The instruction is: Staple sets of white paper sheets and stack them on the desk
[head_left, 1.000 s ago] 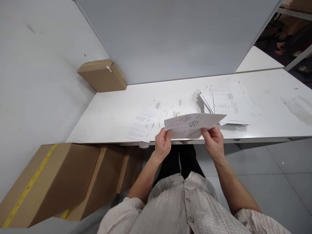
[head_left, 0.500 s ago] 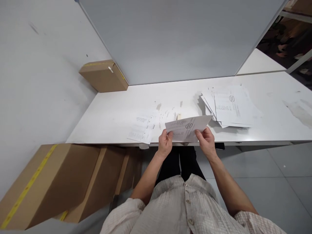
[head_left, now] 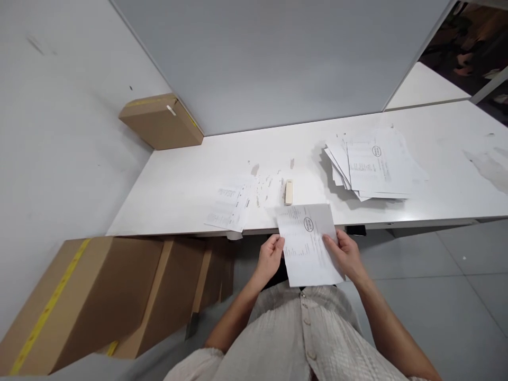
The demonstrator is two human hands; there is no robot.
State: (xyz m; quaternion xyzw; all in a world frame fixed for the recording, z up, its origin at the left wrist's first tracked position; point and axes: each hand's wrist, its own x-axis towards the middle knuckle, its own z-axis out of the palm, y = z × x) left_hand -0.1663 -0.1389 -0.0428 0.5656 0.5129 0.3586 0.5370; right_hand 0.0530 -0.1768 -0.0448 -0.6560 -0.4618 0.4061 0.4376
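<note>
Between my hands is a printed sheet of paper with a round stamp, held in front of my waist; whether it is one sheet or several I cannot tell. My left hand pinches its left edge. On the right side, my right hand grips it with the thumb lying on top. Just beyond the paper a small beige stapler-like block lies on the white table. A messy stack of printed papers rests to the right. Several overlapping sheets lie to the left, by the front edge.
A cardboard box stands in the table's far left corner. Larger cardboard boxes with yellow tape fill the floor at my left. A grey panel rises behind the table, and a white wall bounds the left.
Both hands have drawn the paper down toward my body and tipped it, so its printed face shows more fully. The beige block is now uncovered. The view has shifted slightly.
</note>
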